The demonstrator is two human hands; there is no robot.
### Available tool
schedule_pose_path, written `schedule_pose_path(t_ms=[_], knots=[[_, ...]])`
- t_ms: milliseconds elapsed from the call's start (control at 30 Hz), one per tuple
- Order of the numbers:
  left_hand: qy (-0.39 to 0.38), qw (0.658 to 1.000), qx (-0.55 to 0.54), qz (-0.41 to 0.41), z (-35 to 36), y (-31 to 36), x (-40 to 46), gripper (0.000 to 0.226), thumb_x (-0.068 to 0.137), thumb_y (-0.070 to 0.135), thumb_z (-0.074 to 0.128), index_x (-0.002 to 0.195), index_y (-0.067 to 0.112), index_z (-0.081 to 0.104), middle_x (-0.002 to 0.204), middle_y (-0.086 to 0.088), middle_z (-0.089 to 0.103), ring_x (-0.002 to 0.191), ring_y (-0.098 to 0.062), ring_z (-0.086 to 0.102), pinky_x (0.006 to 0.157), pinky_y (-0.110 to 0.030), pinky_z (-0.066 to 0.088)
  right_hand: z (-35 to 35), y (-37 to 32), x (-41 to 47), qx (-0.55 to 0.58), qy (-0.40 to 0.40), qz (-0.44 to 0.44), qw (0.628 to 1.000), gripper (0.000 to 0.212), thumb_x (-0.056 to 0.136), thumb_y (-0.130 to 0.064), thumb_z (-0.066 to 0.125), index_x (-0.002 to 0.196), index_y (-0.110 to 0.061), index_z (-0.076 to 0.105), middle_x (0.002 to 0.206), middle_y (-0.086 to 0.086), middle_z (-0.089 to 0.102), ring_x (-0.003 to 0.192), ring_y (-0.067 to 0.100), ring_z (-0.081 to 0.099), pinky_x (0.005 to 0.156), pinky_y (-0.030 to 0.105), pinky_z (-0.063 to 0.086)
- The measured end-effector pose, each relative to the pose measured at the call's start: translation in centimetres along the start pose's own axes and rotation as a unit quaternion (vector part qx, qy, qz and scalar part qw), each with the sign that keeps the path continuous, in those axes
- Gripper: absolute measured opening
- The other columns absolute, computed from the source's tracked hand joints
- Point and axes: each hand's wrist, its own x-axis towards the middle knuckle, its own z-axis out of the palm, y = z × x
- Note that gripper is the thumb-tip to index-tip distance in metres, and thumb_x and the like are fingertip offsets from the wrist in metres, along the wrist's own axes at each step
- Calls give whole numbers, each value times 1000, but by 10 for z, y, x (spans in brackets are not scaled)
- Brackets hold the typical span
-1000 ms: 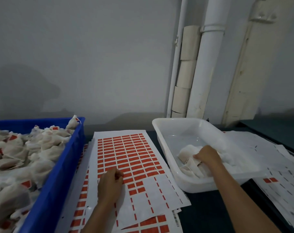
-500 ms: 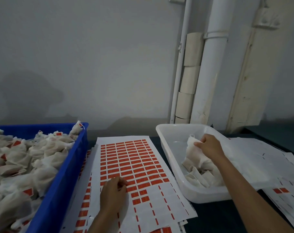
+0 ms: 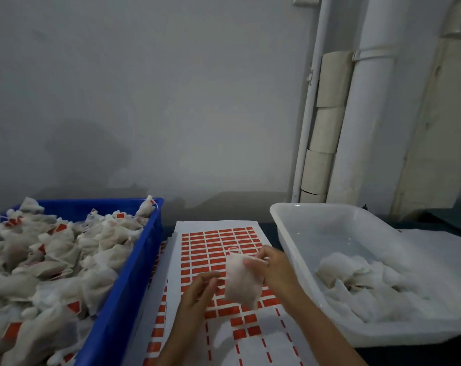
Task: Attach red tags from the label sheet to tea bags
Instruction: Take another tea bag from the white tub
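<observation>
Lying on dark table (image 3: 408,356): label sheet (image 3: 218,244)

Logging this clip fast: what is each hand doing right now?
Left hand: fingers curled, reaching toward the bag; a tag pinch cannot be told.
Right hand: holding a tea bag above the label sheet.

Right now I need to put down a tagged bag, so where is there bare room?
The white tub's far half is bare. The blue crate is heaped full. Both hands crowd the label sheet.
</observation>
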Motion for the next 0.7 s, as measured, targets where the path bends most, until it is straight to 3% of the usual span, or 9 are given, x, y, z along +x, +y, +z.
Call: schedule_pose_path(t_ms=[67,167,333,433,600,700], knots=[[4,1000,-22,17,5,1,-4,25,85,36,51,108,25,56,108,12,62,96,-11,62,73,-15,52,20,10,-3,-10,-18,18,1000,21,86,-29,60,70,-25,47,84,-2,59,75,12,58,71,21,50],[43,997,-61,-7,10,-5,-5,23,80,30,66,101,21,59,101,7,66,91,-16,64,69,-20,55,38,22,-3,0,-26,41,999,20,84,-31,61,70,-24,48,77,-5,58,69,8,56,65,17,48],[96,990,-100,-12,7,-21,1,9,82,25,65,88,18,64,90,7,69,88,-19,65,73,-28,55,52,34,-4,29,8,48,998,17,86,-36,58,73,-28,51,75,-11,57,68,5,55,56,10,37],[124,989,-76,-3,5,-27,3,6,82,25,65,84,19,64,86,12,68,88,-16,65,75,-27,53,58,45,-10,78,20,31,996,9,87,-35,57,82,-27,57,82,-12,62,76,6,60,60,10,42],[146,988,-44,1,3,-34,4,5,82,25,66,83,22,62,86,17,66,86,-10,64,63,-11,45,56,58,-14,126,60,21,990,7,88,-28,57,82,-24,60,83,-10,66,76,10,66,66,17,51],[157,987,-22,10,4,-34,4,6,83,27,65,83,23,61,90,16,65,85,-9,63,56,-8,46,55,62,-15,133,79,9,988,3,87,-26,58,84,-24,59,88,-10,67,79,10,66,70,16,51]])
